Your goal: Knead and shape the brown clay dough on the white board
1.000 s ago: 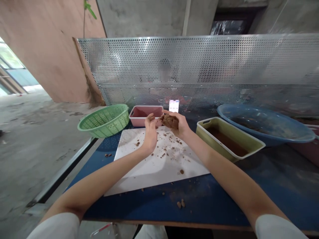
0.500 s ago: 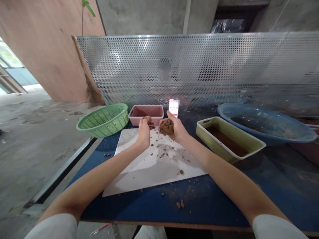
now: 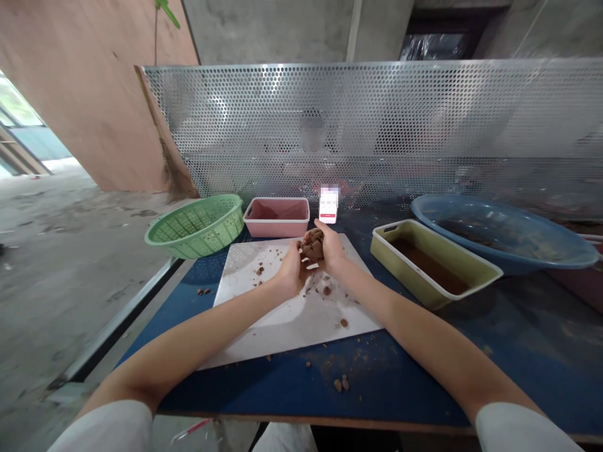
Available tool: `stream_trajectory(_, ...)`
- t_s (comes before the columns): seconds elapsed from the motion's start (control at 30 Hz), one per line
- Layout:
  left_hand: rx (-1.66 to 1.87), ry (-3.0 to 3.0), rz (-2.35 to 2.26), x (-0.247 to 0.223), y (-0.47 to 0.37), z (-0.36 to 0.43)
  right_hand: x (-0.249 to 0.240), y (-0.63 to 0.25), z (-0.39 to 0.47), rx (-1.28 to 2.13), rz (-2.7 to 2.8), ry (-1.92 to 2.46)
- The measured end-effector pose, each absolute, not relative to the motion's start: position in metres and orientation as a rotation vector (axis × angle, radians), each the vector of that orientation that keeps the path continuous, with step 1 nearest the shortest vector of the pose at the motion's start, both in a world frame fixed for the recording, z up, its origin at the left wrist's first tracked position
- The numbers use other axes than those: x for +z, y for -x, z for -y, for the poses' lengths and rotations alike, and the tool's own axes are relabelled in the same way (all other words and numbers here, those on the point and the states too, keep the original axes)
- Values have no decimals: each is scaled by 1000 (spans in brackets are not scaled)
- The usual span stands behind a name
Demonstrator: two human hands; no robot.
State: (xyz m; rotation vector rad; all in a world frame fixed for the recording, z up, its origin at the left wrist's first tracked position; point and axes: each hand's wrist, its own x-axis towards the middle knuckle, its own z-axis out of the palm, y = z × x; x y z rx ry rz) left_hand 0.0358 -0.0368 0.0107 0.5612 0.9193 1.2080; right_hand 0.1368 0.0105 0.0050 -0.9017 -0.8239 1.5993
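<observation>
A cracked lump of brown clay is held up between my two hands, over the white board. My right hand is wrapped round its right side, thumb on top. On the other side, my left hand presses its curved fingers against the lump; the fingertips are partly hidden. Brown crumbs lie scattered over the board beneath.
A pink tub stands behind the board, beside a lit phone. At left is a green basket. To the right are an olive tub of brown liquid and a blue basin. Small lumps lie near the table's front edge.
My left hand has moved right and nearer, closing against the clay lump. The right hand has shifted slightly left with the lump, and the two hands now meet around it.
</observation>
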Motion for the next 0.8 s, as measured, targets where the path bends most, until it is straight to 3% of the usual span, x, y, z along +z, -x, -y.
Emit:
stream_trajectory(0.13,1218,-495,-860,12,-35,35,-5,-130,-10,1333,925,934)
stream_trajectory(0.33,1194,-257,-813,13,-19,19,-11,-129,-2,698,1696,915)
stream_trajectory(0.53,1189,-270,-793,23,6,0,27,-160,26,323,2085,1272)
stream_trajectory(0.67,1198,-322,-765,32,19,-6,44,-193,58,544,2453,1474)
stream_trajectory(0.8,1126,-334,-753,28,20,-7,25,-212,81,665,2715,1460)
